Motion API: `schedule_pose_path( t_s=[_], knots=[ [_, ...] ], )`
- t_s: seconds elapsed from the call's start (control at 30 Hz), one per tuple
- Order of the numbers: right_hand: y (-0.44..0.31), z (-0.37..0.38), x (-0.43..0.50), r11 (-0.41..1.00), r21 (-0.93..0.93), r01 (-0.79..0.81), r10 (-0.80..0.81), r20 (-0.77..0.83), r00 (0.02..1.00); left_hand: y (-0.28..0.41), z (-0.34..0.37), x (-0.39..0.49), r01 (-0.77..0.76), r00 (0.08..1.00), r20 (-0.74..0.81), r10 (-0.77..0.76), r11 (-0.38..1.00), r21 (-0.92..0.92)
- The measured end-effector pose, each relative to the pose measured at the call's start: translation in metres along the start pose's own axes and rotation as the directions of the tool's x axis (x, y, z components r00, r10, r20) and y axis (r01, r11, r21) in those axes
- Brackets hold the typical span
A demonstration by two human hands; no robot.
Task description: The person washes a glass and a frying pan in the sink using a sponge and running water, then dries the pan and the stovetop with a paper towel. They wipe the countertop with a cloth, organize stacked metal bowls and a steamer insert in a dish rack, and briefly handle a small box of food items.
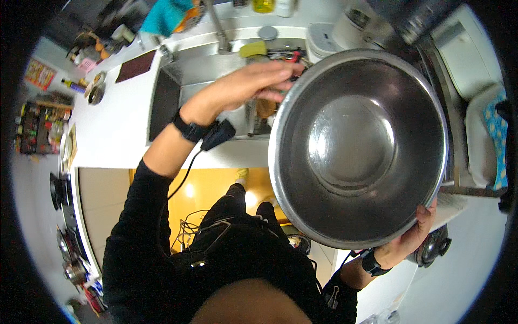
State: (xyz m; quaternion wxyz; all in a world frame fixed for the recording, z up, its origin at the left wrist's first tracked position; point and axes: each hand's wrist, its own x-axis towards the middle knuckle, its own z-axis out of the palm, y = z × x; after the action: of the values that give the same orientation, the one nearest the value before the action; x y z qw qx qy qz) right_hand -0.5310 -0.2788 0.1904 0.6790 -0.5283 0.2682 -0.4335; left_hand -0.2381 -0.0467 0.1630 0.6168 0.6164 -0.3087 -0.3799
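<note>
A large stainless steel bowl (pixel 352 146) is tilted so that its shiny, bare inside faces me. My right hand (pixel 421 227) grips its lower right rim, thumb over the edge and fingers hidden behind. At the bowl's upper left, my left hand (pixel 263 81) reaches over the stainless steel sink (pixel 206 65) with its fingers spread. Those fingertips are blurred beside the rim, and I cannot tell whether they touch it. Below them, partly covered, a brown item (pixel 265 108) sits in the sink. A black strap with a cabled device (pixel 218 133) is on my left wrist.
A yellow-green sponge (pixel 253 49) lies at the sink's back, right of the faucet (pixel 220 32). White appliances (pixel 321 38) stand behind the bowl. On the left counter is a dark red mat (pixel 135 67). A lidded dark pot (pixel 433 245) stands at lower right.
</note>
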Motion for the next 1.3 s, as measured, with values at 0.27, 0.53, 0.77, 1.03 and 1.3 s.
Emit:
schedule_pose_path(
  t_s=[0.27, 0.53, 0.77, 1.03, 1.3],
  knots=[
    [0.057, 0.18, -0.042, 0.986, -0.158, -0.054, 0.118, 0.437, 0.892, -0.074, -0.079, -0.182, -0.095, 0.985, -0.172, -0.007, 0.813, -0.574],
    [0.188, 0.328, -0.093, 0.924, -0.345, -0.163, 0.352, 0.606, 0.714, -0.141, -0.199, -0.254, -0.063, 0.808, -0.516, -0.286, 0.828, -0.558],
    [0.265, 0.353, -0.118, 0.653, -0.638, -0.409, 0.737, 0.41, 0.538, -0.173, -0.261, -0.254, -0.03, 0.814, -0.511, -0.276, 0.859, -0.511],
    [0.286, 0.348, -0.111, 0.478, -0.517, 0.71, 0.021, 0.815, 0.579, -0.185, -0.274, -0.285, 0.006, 0.605, -0.686, -0.404, 0.864, -0.504],
    [0.292, 0.347, -0.093, 0.444, -0.467, 0.764, -0.094, 0.824, 0.559, -0.157, -0.251, -0.346, -0.31, 0.472, -0.787, -0.397, 0.761, -0.57]
  ],
)
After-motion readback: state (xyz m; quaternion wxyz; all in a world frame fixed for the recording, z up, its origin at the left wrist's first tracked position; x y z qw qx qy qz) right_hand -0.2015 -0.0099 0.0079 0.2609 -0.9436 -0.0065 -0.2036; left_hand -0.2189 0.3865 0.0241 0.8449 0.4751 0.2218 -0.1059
